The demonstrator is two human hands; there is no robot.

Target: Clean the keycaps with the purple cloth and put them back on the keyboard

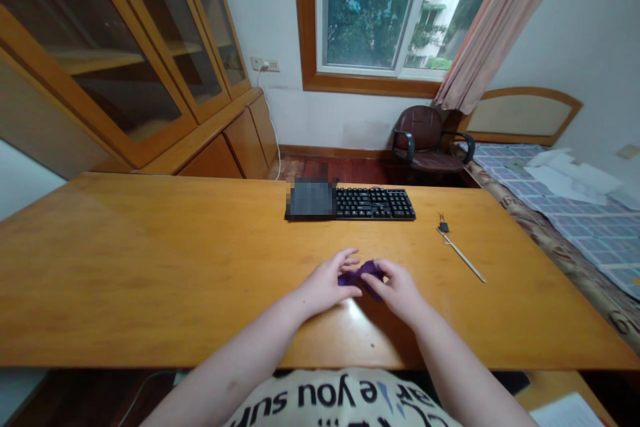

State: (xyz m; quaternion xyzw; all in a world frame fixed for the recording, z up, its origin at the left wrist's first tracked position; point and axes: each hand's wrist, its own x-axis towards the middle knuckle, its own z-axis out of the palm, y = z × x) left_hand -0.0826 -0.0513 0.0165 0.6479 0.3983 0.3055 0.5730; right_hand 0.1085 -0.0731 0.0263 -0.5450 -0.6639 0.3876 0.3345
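Observation:
A crumpled dark purple cloth (373,287) is between my two hands, low over the wooden table's near half. My right hand (400,288) pinches it, thumb and fingers closed on its right side. My left hand (327,283) is curled around the left end, with the purple fabric showing between its thumb and its loosely bent fingers. Part of the cloth is hidden behind the fingers, and its full shape cannot be made out.
Beyond my hands lies a black keyboard (375,204), its left part covered by a blurred dark flat object (313,199). To the right are a thin pale stick (465,258) and a small black piece with wires (443,226). The wooden table's (150,267) near edge is at my body.

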